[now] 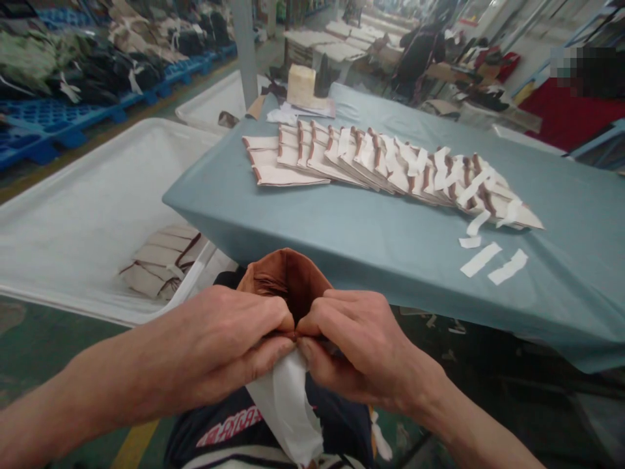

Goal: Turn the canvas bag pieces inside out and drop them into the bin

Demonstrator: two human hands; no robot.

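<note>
A brown fabric piece [288,270], opened into a hollow like a bag's mouth, is held close to my body. My left hand [239,339] pinches its near edge between thumb and fingers. Right beside it, my right hand [351,339] pinches the same edge, and the thumbs almost meet. From under the pinched spot a white strip [293,410] hangs down over my dark clothing. I cannot tell whether the strip is attached to the fabric. The fabric's lower part is hidden behind my hands.
Ahead stands a table with a blue-grey cover [293,221], bearing a fanned row of cream pieces with brown edging [342,156] and several loose white strips [481,259]. At left, a white bin [97,176] holds a cream bundle [161,257]. Blue pallets [92,117] lie beyond it.
</note>
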